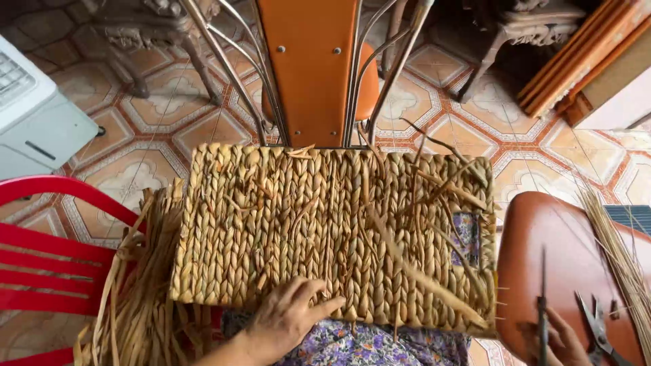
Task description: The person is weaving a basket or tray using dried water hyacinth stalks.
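Observation:
A rectangular woven panel of dried straw braids lies across my lap, with loose strand ends sticking out of its surface and right side. My left hand rests flat on the panel's near edge, fingers spread and holding nothing. My right hand is at the lower right over a brown stool seat, with its fingers closed around a thin dark metal tool that points upward. A pair of scissors lies on the stool just right of that hand.
A bundle of loose dried straw strips hangs beside a red plastic chair at left. An orange metal-framed chair stands ahead. Thin reeds lie over the stool at right. A white appliance sits on the patterned tile floor.

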